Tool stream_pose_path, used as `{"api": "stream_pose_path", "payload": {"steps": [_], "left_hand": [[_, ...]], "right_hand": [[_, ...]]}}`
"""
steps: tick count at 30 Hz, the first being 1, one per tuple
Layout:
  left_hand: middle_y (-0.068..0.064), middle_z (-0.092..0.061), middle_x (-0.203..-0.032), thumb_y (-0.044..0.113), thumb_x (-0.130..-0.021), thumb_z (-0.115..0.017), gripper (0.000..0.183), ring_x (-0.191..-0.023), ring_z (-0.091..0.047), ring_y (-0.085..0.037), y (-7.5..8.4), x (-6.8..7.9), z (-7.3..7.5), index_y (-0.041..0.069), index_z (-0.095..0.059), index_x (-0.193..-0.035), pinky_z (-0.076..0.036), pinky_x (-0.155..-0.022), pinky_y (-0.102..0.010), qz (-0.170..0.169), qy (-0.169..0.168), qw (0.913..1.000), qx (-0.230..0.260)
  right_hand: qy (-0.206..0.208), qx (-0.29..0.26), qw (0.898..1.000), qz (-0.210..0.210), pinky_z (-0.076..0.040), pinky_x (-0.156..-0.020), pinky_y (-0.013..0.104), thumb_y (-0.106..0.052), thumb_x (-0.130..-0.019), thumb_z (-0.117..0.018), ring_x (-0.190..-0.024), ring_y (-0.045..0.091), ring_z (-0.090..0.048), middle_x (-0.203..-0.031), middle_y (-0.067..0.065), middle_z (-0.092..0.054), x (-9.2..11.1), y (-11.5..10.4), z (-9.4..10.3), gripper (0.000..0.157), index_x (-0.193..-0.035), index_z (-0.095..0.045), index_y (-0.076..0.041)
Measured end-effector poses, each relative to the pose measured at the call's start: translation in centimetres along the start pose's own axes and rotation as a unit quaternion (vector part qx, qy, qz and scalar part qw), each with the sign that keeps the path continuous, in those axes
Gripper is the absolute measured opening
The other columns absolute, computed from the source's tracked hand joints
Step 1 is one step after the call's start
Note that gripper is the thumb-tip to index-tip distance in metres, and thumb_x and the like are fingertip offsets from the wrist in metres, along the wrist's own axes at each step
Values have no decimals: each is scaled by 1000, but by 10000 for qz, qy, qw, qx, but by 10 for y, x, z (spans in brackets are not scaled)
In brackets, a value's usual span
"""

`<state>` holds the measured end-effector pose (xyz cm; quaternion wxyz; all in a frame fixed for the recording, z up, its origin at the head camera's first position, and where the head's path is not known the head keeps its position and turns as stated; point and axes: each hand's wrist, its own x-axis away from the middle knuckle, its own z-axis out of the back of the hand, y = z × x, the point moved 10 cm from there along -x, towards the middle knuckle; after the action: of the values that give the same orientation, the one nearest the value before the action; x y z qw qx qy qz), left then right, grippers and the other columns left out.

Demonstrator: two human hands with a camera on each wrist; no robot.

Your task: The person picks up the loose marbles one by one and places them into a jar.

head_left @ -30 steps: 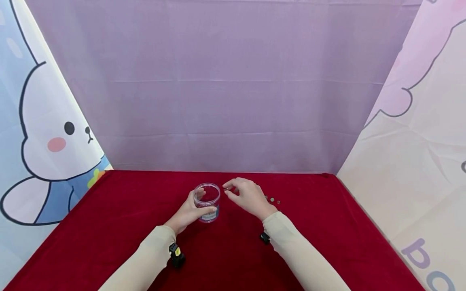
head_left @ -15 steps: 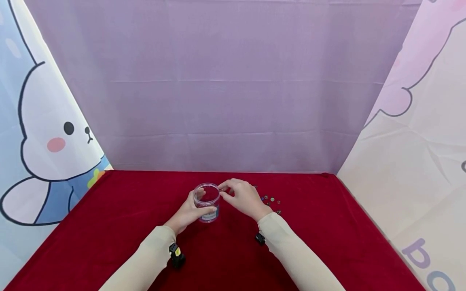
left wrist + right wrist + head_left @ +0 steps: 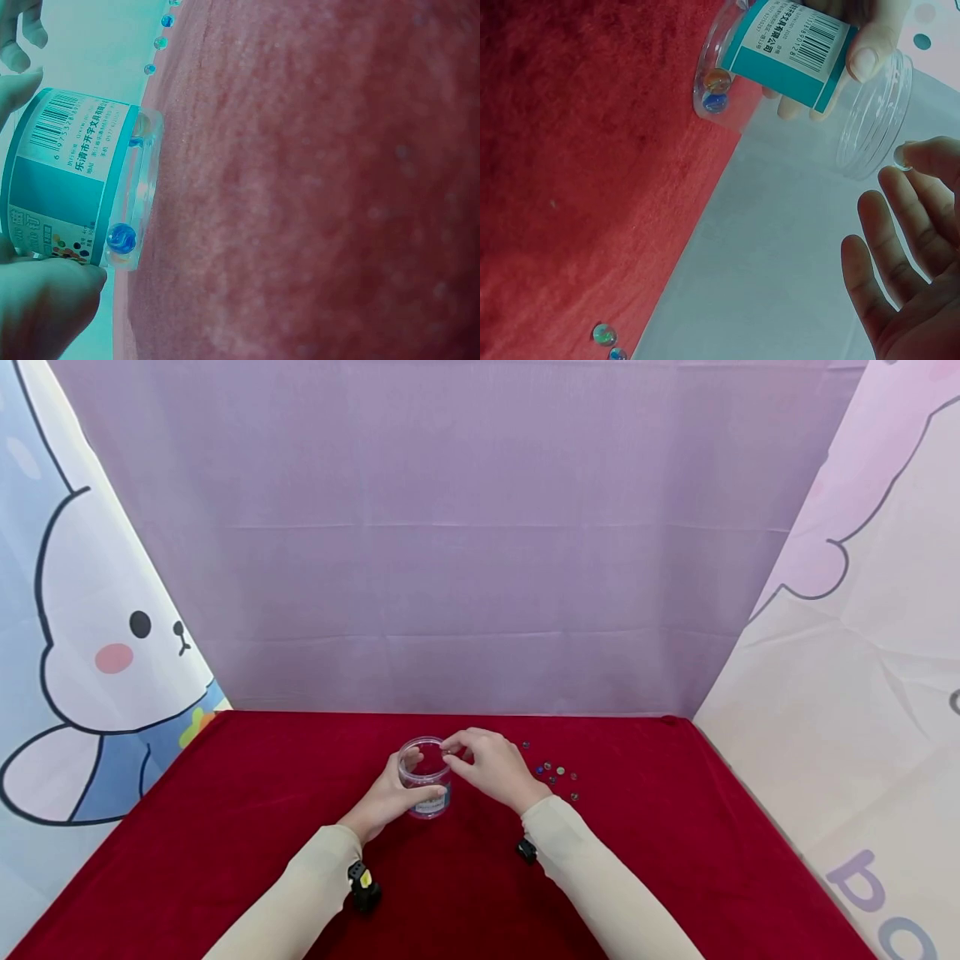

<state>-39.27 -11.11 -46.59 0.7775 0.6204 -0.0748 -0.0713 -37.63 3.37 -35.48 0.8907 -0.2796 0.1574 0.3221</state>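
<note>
My left hand (image 3: 390, 797) grips a clear plastic jar (image 3: 431, 807) with a teal and white label, its lidless mouth up. The jar stands on, or just above, the red cloth. At its bottom lie an orange marble (image 3: 717, 80) and a blue marble (image 3: 715, 102); the left wrist view also shows the swirled blue marble (image 3: 121, 238) through the wall. Between thumb and index finger, my right hand (image 3: 491, 764) pinches a clear glass marble (image 3: 902, 156) right at the jar's rim. The other right fingers are spread loosely.
Several loose marbles (image 3: 561, 771) lie on the red cloth (image 3: 660, 860) to the right of my right hand. A purple curtain (image 3: 450, 568) closes off the back. Printed panels flank the table, with a cartoon animal (image 3: 112, 602) on the left one.
My right hand has moved left with the marble, from beside the jar to its rim. More loose marbles show behind it now. The left hand and jar have stayed in place.
</note>
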Motion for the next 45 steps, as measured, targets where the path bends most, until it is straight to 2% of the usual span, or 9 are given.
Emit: {"api": "stream_pose_path", "payload": {"steps": [13,24,28,36,45], "left_hand": [[-10,-32,-156,39,-80,-86,101,-142,-30,-31,0,0,0,17,-21,-153,-35,-111,-55,-1,-6,10000,-42],[-10,-32,-155,39,-79,-87,101,-141,-31,-32,2,0,1,15,-22,-152,-36,-110,-55,-57,-1,10000,19],[-10,-33,-155,37,-79,-87,99,-141,-32,-32,2,0,1,15,-23,-151,-35,-110,-56,-53,16,10000,63],[-12,-33,-155,34,-80,-87,97,-140,-32,-34,2,0,1,14,-24,-151,-34,-110,-57,-49,27,10000,74],[-10,-33,-156,36,-79,-87,99,-142,-29,-33,0,-1,1,15,-24,-151,-34,-111,-56,-74,-35,9999,93]], "right_hand": [[-170,-74,9997,-125,-55,-76,24,-23,-93,-75,-87,8,-63,-103,-7,-68,-2,-1,-4,22,-114,-72,-18],[-78,47,10000,-8,-56,-78,27,-23,-93,-74,-91,15,-67,-104,-6,-69,1,0,3,22,-115,-73,-17],[-119,76,9999,-67,-56,-79,26,-24,-93,-74,-92,15,-67,-104,-7,-69,2,3,4,23,-115,-73,-17],[-131,242,9994,-186,-54,-74,23,-27,-94,-73,-88,5,-61,-103,-8,-68,6,9,7,20,-113,-73,-20],[-226,335,9983,-422,-55,-78,28,-30,-95,-72,-91,12,-65,-106,-9,-68,14,23,11,23,-116,-72,-21]]}}
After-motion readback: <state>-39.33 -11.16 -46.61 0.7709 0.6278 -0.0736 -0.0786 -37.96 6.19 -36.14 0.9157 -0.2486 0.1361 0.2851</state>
